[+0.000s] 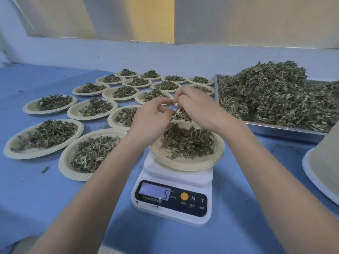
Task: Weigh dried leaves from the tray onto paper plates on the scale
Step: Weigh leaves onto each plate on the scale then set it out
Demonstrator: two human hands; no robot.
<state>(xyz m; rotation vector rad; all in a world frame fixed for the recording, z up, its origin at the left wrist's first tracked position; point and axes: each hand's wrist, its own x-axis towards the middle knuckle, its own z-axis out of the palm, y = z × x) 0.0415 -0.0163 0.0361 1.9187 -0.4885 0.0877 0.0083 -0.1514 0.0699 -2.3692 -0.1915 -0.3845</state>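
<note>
To the left of the scale [174, 191] we saw many filled paper plates [44, 138] sitting in rows on the blue surface [36, 198]. Each one had a small pile of dried leaves. On top of the scale sat one more paper plate [185, 163] with its own leaves [187, 142], and the little screen showed a 5.

Just above that plate we held both hands close together. Our left hand [150, 118] had its fingers curled in a pinch. Our right hand [196, 107] was pinching too, and a few bits of leaf hung under it. We could not tell just what the left fingers held.

To the right of the scale stood the metal tray [275, 130], heaped with dried leaves [271, 92].

We think the leaves are very light, dry and crumbly. A soft pinch with fingertips should work best, adding only a few at a time.
</note>
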